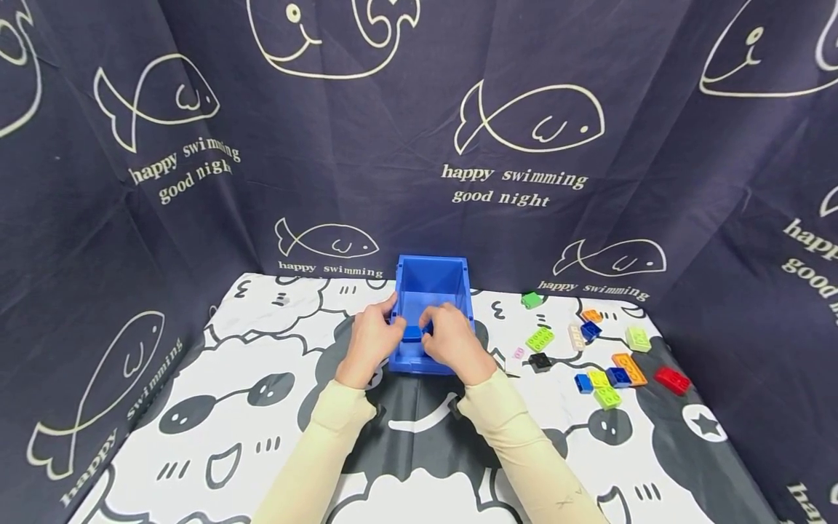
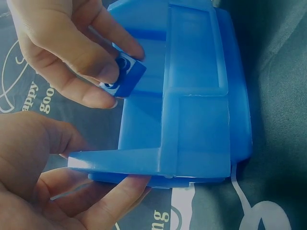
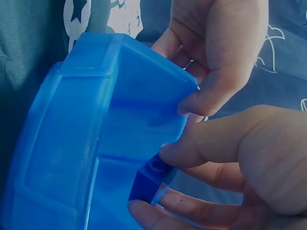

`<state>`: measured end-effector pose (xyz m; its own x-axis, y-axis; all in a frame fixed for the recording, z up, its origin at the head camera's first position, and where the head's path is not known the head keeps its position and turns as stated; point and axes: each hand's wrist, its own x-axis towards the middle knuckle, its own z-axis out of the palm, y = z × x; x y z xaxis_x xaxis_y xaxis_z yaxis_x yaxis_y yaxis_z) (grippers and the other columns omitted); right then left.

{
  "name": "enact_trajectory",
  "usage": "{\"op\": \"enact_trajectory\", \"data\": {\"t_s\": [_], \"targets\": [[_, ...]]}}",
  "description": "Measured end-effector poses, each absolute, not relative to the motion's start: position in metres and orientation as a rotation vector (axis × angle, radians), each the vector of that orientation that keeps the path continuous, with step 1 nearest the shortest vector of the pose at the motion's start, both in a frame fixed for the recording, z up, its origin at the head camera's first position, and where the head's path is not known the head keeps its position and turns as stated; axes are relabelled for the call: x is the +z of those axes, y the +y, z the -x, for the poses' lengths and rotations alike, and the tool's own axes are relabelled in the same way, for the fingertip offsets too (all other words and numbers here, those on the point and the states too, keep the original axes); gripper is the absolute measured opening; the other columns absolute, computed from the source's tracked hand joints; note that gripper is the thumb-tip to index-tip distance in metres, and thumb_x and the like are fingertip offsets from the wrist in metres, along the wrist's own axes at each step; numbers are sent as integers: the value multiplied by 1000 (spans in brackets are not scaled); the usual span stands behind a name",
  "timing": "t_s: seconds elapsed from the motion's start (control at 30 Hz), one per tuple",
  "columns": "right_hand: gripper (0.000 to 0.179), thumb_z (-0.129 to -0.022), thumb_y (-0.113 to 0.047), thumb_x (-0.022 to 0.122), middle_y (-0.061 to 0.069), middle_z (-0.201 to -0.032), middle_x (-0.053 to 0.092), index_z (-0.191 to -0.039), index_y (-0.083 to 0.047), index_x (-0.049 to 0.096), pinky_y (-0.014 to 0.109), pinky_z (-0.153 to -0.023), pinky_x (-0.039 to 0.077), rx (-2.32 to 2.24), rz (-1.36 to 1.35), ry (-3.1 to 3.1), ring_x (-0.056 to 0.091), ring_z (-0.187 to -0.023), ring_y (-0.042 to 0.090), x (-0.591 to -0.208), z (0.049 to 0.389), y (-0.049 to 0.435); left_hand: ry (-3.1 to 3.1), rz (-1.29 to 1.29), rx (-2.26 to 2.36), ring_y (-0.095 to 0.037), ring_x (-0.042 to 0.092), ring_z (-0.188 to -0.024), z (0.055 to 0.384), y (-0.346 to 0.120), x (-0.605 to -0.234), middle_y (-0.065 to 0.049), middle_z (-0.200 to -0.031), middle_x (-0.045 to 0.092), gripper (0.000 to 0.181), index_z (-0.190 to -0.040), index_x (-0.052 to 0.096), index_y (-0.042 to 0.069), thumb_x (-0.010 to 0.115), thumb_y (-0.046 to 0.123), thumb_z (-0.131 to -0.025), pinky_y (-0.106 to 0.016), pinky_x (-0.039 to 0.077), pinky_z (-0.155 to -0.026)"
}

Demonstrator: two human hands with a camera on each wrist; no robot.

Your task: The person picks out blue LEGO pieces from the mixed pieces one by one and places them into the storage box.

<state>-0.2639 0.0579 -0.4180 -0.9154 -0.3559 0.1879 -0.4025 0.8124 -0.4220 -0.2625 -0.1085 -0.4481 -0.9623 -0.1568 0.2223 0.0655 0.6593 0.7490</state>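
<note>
A blue plastic bin [image 1: 432,271] stands at the back middle of the table, its low front toward me. My left hand [image 1: 369,339] grips the bin's left side wall, thumb on the inner side and fingers outside, as the left wrist view shows. In my right hand [image 1: 453,340], a small blue toy brick [image 3: 149,181] is pinched between thumb and fingers. The brick is held over the bin's opening, tilted, with a stud showing. From the head camera, the fingers mostly hide this brick.
Several loose bricks lie on the patterned tablecloth to the right, among them a red brick [image 1: 672,380], a black brick [image 1: 540,362], a lime brick [image 1: 607,397] and a green brick [image 1: 532,300]. A dark fabric curtain [image 1: 406,145] hangs close behind the bin and along both sides.
</note>
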Motion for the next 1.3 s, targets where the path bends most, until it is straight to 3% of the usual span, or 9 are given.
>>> {"op": "enact_trajectory", "data": {"t_s": [0.13, 0.27, 0.47, 0.67, 0.97, 1.2, 1.3], "targets": [[16, -81, -4, 74, 11, -96, 67, -96, -7, 76, 48, -88, 53, 693, -629, -2899, 62, -98, 30, -418, 264, 56, -2608, -76, -1202, -21, 58, -54, 263, -108, -446, -19, -117, 74, 53, -144, 63, 16, 68, 21, -91, -35, 42, -52], [17, -81, -4, 75, 11, -95, 66, -98, -6, 76, 48, -87, 53, 673, -644, -2911, 62, -97, 30, -418, 264, 57, -2611, -73, -1219, -20, 50, -45, 263, -109, -445, -19, -94, 77, 53, -144, 62, 15, 67, 21, -92, -34, 37, -46], [19, -81, -5, 76, 11, -95, 66, -100, -6, 77, 47, -84, 54, 661, -653, -2929, 62, -96, 30, -419, 262, 56, -2603, -76, -1221, -18, 45, -41, 263, -109, -445, -16, -83, 76, 53, -144, 63, 15, 68, 20, -92, -33, 36, -44], [18, -82, -5, 76, 11, -97, 66, -101, -7, 77, 47, -86, 54, 661, -651, -2941, 62, -97, 29, -418, 260, 55, -2615, -76, -1221, -17, 43, -40, 263, -108, -443, -8, -62, 66, 53, -145, 62, 15, 67, 20, -92, -32, 35, -43], [20, -84, -6, 75, 12, -99, 67, -104, -6, 77, 48, -86, 54, 683, -661, -2928, 61, -97, 28, -413, 256, 58, -2611, -68, -1232, -17, 44, -42, 264, -108, -443, -14, -84, 75, 53, -144, 62, 16, 68, 18, -92, -33, 36, -44], [20, -86, -7, 72, 16, -108, 69, -106, -6, 76, 49, -88, 55, 685, -707, -2863, 63, -100, 32, -392, 245, 68, -2613, -59, -1252, -16, 41, -39, 262, -108, -445, -6, -61, 64, 53, -145, 62, 14, 67, 20, -92, -32, 35, -42], [20, -88, -9, 71, 14, -111, 69, -108, -7, 75, 48, -90, 55, 696, -688, -2840, 63, -101, 31, -382, 239, 75, -2610, -59, -1258, -16, 41, -39, 261, -109, -446, -6, -60, 63, 54, -145, 61, 14, 66, 20, -92, -32, 34, -42]]}}
